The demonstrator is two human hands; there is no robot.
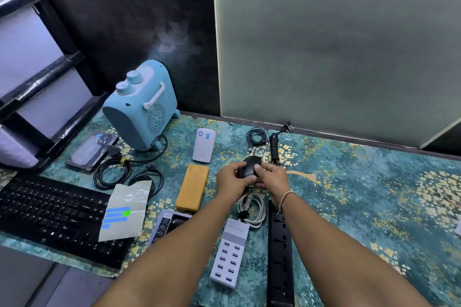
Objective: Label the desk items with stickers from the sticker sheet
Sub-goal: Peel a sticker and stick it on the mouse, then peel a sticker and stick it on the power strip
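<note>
Clearly mid-labelling: black mouse (250, 166) lifted just above the counter (349, 194) at frame centre, gripped from both sides. Left hand (233, 177) curled round its near side, thumb on top; right hand (270, 177) wrapped on the far side, fingers (259, 169) pressing the top, probably smoothing a sticker down, though no sticker visible there. Sticker sheet (124, 209) lying lower left, partly over the keyboard (50, 214), blue strips and one green left on it. White power bank (204, 145) above centre already carrying a blue label. Next, probably: set mouse down, free one hand, reach left to peel a fresh strip.
</note>
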